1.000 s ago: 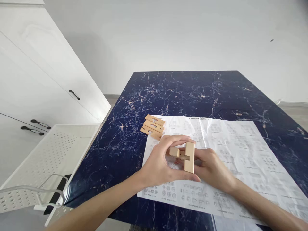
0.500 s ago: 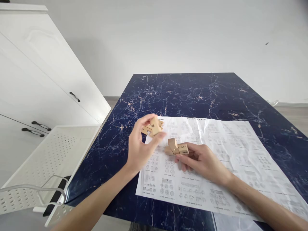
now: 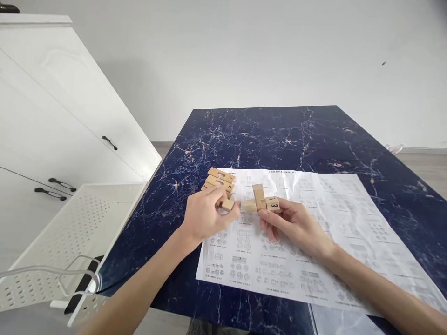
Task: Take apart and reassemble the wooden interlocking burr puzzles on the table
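Marble table (image 3: pixel 279 135), left hand (image 3: pixel 204 216) lowered, wooden piece (image 3: pixel 226 204) at stack (image 3: pixel 218 181)

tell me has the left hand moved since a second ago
Yes. The left hand has let go of the joined wooden pieces, which the right hand holds, and has shifted left toward the stacked pieces at the corner of the paper sheet, gripping a single piece.

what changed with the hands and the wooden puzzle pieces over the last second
A second ago both hands held one joined wooden cross. The left hand pulled a notched wooden bar off it, swung it up and left, and has now lowered it beside the flat stack of wooden bars. The right hand kept the remaining joined wooden pieces, turning them. The printed paper sheet and dark blue marble table stayed put.
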Action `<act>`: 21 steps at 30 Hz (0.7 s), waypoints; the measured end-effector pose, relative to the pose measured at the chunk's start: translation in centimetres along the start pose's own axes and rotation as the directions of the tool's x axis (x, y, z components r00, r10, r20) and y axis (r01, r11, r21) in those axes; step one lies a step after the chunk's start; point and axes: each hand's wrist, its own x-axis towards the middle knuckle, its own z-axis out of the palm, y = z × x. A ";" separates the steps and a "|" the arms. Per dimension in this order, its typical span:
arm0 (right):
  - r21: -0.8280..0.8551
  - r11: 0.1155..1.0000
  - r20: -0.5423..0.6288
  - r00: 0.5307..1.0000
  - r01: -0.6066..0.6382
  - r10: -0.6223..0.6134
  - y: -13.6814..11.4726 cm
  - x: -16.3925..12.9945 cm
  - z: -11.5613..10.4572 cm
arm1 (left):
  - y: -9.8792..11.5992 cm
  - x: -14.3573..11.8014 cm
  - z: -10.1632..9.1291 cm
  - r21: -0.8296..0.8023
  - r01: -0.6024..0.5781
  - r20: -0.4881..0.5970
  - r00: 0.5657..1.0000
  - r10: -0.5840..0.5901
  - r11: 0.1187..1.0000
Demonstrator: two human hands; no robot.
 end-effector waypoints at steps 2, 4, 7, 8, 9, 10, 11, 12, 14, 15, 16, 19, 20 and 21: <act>-0.001 1.000 0.008 1.000 0.008 -0.008 -0.1 0.0 0.0 | -0.4 0.0 -0.1 0.102 -0.010 0.062 0.998 0.004 0.995; -0.001 1.000 0.014 1.000 0.011 -0.011 -0.3 0.0 0.0 | -0.8 0.0 -0.1 0.189 -0.014 0.104 0.995 -0.006 0.982; -0.003 1.000 0.021 1.000 0.007 -0.007 -0.4 -0.1 0.0 | -1.4 0.0 0.1 0.273 -0.031 0.165 0.986 -0.015 0.962; -0.005 1.000 0.022 1.000 0.006 -0.006 -0.4 -0.2 0.0 | -1.5 0.0 0.3 0.289 -0.039 0.182 0.983 -0.015 0.956; -0.006 1.000 0.024 1.000 0.006 -0.006 -0.4 -0.2 0.0 | -1.6 0.0 0.4 0.303 -0.045 0.195 0.981 -0.015 0.952; -0.006 1.000 0.027 1.000 0.005 -0.004 -0.4 -0.2 0.0 | -1.7 0.0 0.5 0.315 -0.049 0.201 0.980 -0.015 0.948; -0.005 1.000 0.027 1.000 0.003 -0.002 -0.4 -0.2 0.0 | -1.8 0.0 0.5 0.323 -0.053 0.202 0.979 -0.014 0.945; -0.004 1.000 0.026 1.000 0.001 -0.001 -0.3 -0.2 0.0 | -1.8 0.0 0.6 0.326 -0.057 0.199 0.980 -0.010 0.944; -0.003 1.000 0.025 1.000 0.001 0.000 -0.3 -0.1 0.0 | -2.1 0.1 0.7 0.310 -0.069 0.185 0.983 0.011 0.948; -0.005 1.000 0.027 1.000 0.000 0.000 -0.3 0.0 0.0 | -2.2 0.1 0.7 0.293 -0.077 0.177 0.984 0.024 0.953; -0.007 1.000 0.029 1.000 0.000 0.000 -0.3 0.0 0.0 | -2.3 0.1 0.7 0.277 -0.084 0.169 0.985 0.038 0.957; -0.014 1.000 0.038 0.999 -0.002 0.003 -0.3 0.0 0.0 | -2.8 0.1 0.8 0.271 -0.088 0.148 0.988 0.049 0.959; -0.021 1.000 0.040 0.999 -0.003 0.004 -0.3 0.0 0.0 | -2.9 0.1 0.9 0.280 -0.083 0.143 0.989 0.044 0.957; -0.031 1.000 0.040 0.999 -0.004 0.005 -0.3 0.0 0.0 | -3.0 0.1 0.9 0.288 -0.078 0.138 0.990 0.039 0.954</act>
